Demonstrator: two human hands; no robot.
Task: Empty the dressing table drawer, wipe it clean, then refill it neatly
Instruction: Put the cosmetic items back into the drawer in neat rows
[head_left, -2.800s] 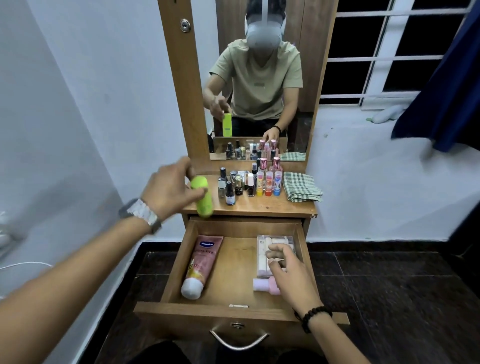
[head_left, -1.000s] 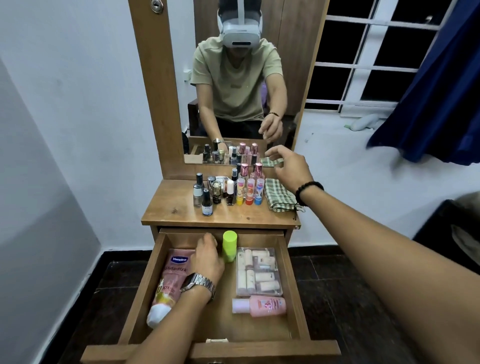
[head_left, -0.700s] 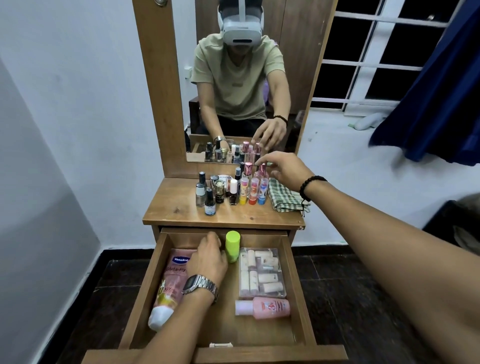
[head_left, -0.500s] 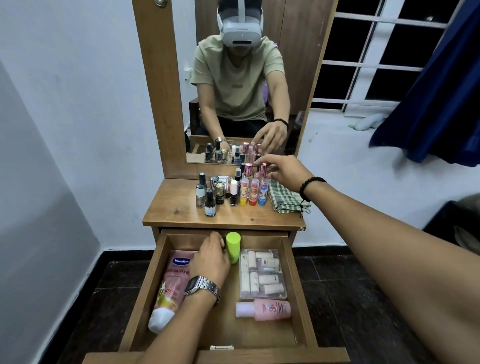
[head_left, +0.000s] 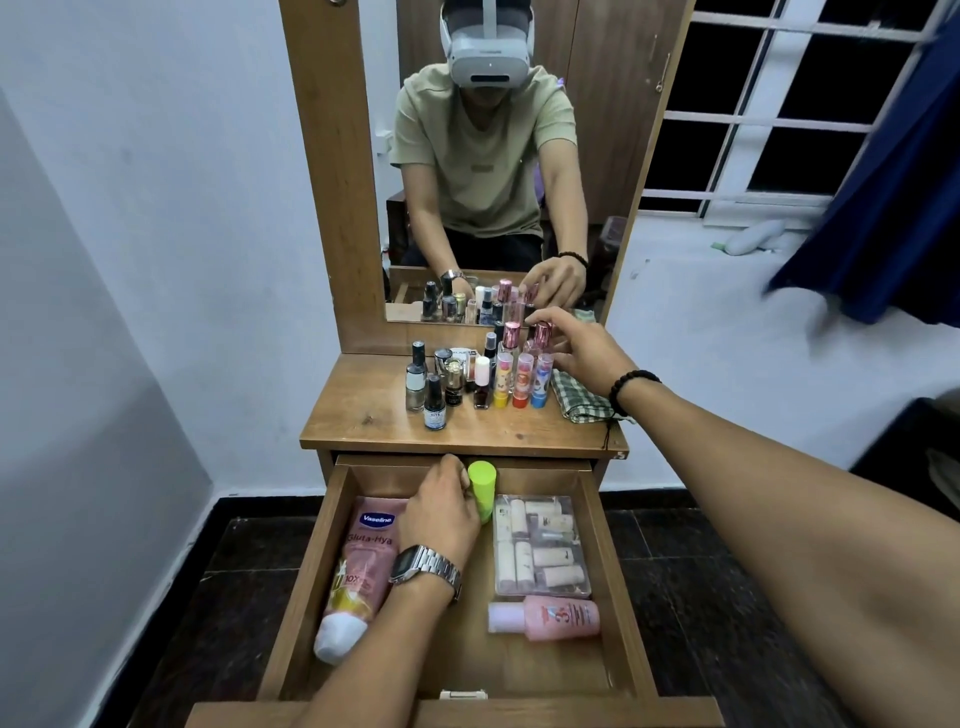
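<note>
Left hand curled round upright lime-green plastic bottle at back of open wooden drawer. Right hand over tabletop, fingertips on pink-capped spray bottle (actual pinch: cannot tell). In drawer: pink Vaseline tube lying left, clear plastic box of small tubes right, pale pink bottle lying just before it. Green checked cloth beside clustered bottles.
</note>
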